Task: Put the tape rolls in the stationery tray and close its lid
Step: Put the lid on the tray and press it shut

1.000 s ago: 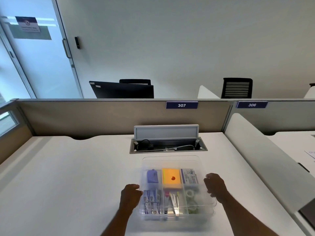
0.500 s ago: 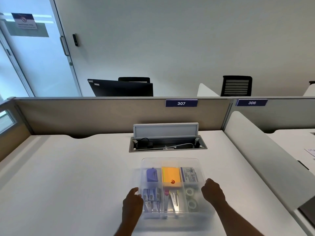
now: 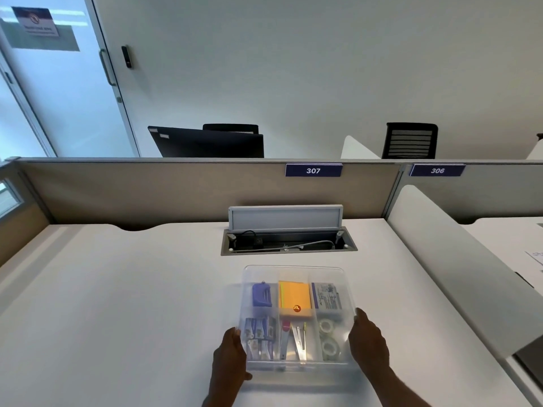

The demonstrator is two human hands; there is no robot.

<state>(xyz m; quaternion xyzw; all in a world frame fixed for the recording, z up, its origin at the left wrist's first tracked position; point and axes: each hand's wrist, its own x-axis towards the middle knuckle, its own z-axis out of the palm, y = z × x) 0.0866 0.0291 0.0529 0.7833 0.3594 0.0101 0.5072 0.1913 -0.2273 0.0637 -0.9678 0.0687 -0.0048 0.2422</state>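
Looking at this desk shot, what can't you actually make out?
Head view only:
- Whether the clear lid is fully seated on the stationery tray: frosted plastic blurs the rim.
- Left hand and right hand: fingertips hidden by the tray's sides; forearms cut off by the bottom edge.
- Door sign: too small.
- Tape rolls: hazy through the lid.

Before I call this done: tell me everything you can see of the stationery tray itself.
The stationery tray is a clear plastic box with rounded corners, flat on the white desk near the front edge. Dividers split it into six compartments, three across and two deep. A translucent lid covers it; whether it is fully seated is unclear. The left hand and right hand grip its sides. Two tape rolls lie in the front right compartment.
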